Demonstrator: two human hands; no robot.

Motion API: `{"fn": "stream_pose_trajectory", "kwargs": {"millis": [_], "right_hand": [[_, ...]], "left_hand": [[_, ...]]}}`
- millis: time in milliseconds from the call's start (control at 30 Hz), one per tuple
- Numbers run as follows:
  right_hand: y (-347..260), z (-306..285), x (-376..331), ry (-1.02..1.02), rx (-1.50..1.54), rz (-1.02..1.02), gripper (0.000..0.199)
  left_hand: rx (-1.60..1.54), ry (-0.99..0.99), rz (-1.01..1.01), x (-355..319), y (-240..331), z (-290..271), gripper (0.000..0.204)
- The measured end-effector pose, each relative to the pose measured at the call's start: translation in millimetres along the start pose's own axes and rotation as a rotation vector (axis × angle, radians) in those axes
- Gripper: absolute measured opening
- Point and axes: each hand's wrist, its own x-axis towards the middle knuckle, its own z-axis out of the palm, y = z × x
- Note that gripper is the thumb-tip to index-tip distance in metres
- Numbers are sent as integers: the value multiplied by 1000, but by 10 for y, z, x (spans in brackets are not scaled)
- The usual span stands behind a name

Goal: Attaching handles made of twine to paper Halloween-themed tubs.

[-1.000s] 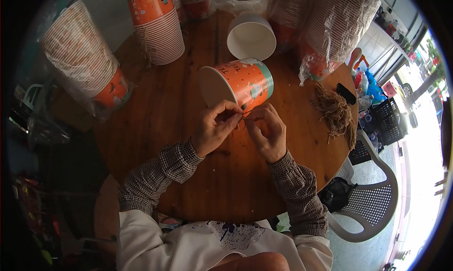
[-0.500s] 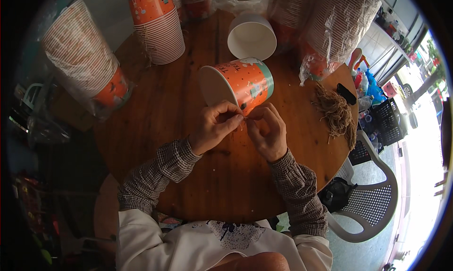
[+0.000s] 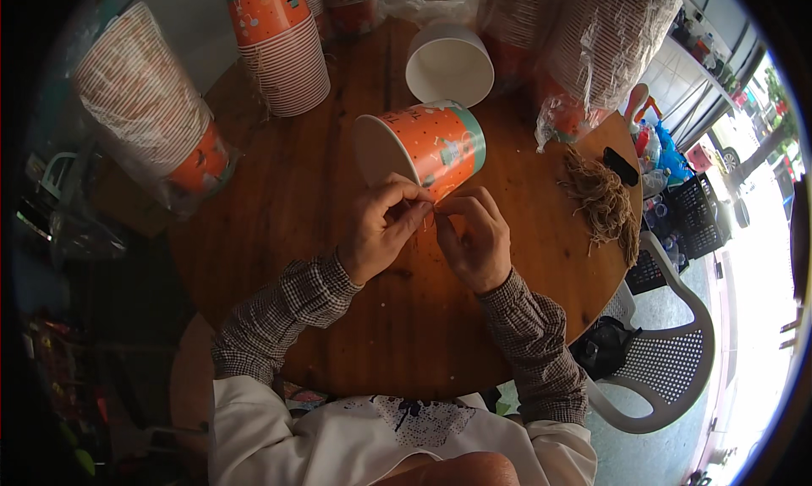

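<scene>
Lying on its side near the middle of the round wooden surface (image 3: 279, 190), the orange paper bucket (image 3: 427, 148) has its white mouth turned toward ten o'clock and its teal-banded base toward two. Both hands meet at its lower wall, at six o'clock from the bucket. The left hand (image 3: 381, 228) has its grip closed, fingertips pinched together against the bucket's edge; the right hand (image 3: 474, 236) is likewise pinched, on what looks like a thin strand, too fine to make out for certain.

The bucket is probably light and thin-walled, stiff enough to hold its form yet easy to dent, and apt to roll; the rolled rim looks the firmest place to take hold.

At twelve o'clock lies a plain white bucket (image 3: 448, 63). At eleven stands a nested stack of striped buckets (image 3: 283, 54) with an orange one on top. At nine a stack in clear film (image 3: 148, 122) leans; at one more film-wrapped stacks (image 3: 584, 38) stand. A bundle of brown twine (image 3: 602, 203) lies at three, beside a small black object (image 3: 620, 166).
</scene>
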Motion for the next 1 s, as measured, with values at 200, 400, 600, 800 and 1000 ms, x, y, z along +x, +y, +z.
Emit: {"fn": "stream_pose_trajectory", "kwargs": {"millis": [200, 400, 600, 800, 1000], "right_hand": [[45, 26, -27, 13, 3, 65, 17], [6, 27, -14, -21, 72, 171, 13], [23, 79, -50, 55, 281, 331, 13], [-72, 27, 5, 57, 19, -6, 14], [55, 3, 5, 101, -226, -181, 14]], "left_hand": [[-428, -118, -509, -13, 148, -49, 15], [-646, -177, -776, 49, 173, -145, 19], [-907, -113, -898, 18, 77, -98, 16], [-947, -108, -892, -17, 36, -93, 16], [-795, -108, -804, 7, 82, -78, 17]]}}
